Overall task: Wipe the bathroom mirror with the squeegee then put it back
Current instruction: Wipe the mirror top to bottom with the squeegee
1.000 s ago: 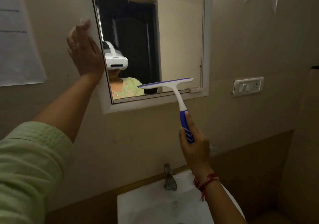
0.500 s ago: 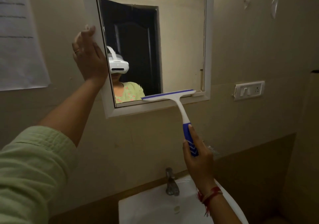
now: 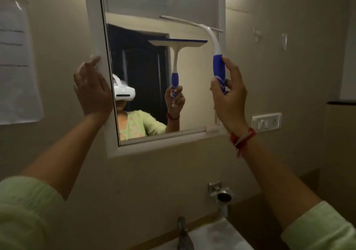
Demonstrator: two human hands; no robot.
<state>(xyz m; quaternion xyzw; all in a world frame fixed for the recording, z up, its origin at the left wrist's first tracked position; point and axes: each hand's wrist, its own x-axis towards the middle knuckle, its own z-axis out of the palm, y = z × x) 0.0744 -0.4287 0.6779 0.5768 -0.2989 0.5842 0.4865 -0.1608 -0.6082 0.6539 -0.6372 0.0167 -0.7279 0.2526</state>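
The white-framed mirror (image 3: 192, 87) hangs on the beige wall straight ahead. My right hand (image 3: 229, 97) grips the blue handle of the squeegee (image 3: 218, 70); its white neck curves up and its blade lies against the glass near the mirror's upper right. The squeegee's reflection shows in the glass. My left hand (image 3: 92, 89) presses flat on the mirror's left frame edge, holding nothing.
A white sink (image 3: 217, 236) with a metal tap (image 3: 184, 234) sits below, and a wall valve (image 3: 221, 195) juts out above it. A switch plate (image 3: 266, 122) is right of the mirror. A paper sheet (image 3: 17, 64) hangs on the left wall.
My right hand has lifted the squeegee from the mirror's bottom edge up to its upper right part. My left hand stays on the frame. The view has tilted upward.
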